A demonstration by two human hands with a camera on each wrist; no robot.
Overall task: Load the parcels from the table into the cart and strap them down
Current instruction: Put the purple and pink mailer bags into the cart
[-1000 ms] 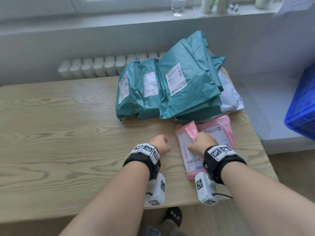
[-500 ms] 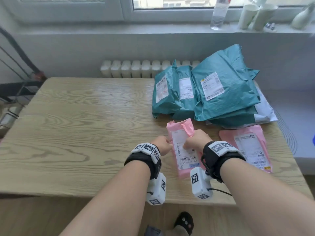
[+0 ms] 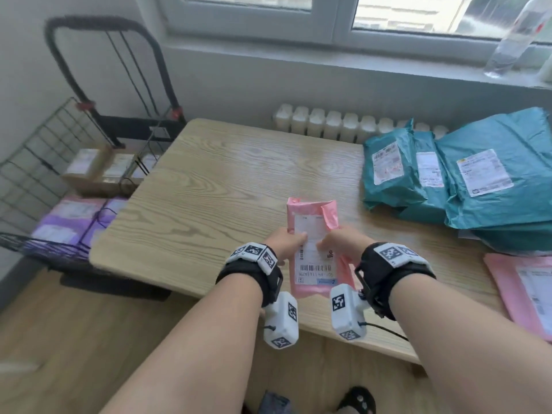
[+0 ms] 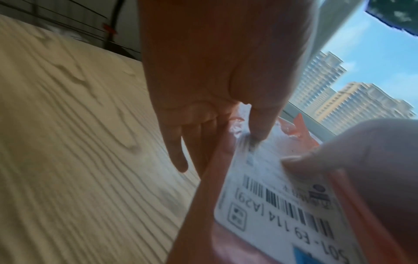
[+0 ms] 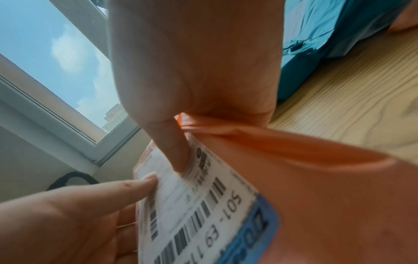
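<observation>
Both hands hold a pink parcel with a white barcode label above the wooden table. My left hand pinches its left edge, thumb on the label and fingers underneath, as the left wrist view shows on the parcel. My right hand pinches the right side, thumb on the label. The black wire cart stands at the table's left end and holds brown boxes and purple parcels. Teal parcels are piled at the table's back right; another pink parcel lies at the right edge.
A white radiator runs behind the table under a windowsill with a clear bottle. The cart's tall black handle rises against the left wall. Wooden floor lies below the table's near edge.
The pink parcel came off the other pink one, my left hand joined the right on it, and both carried it left across the table. My view turned left, bringing the cart in.
</observation>
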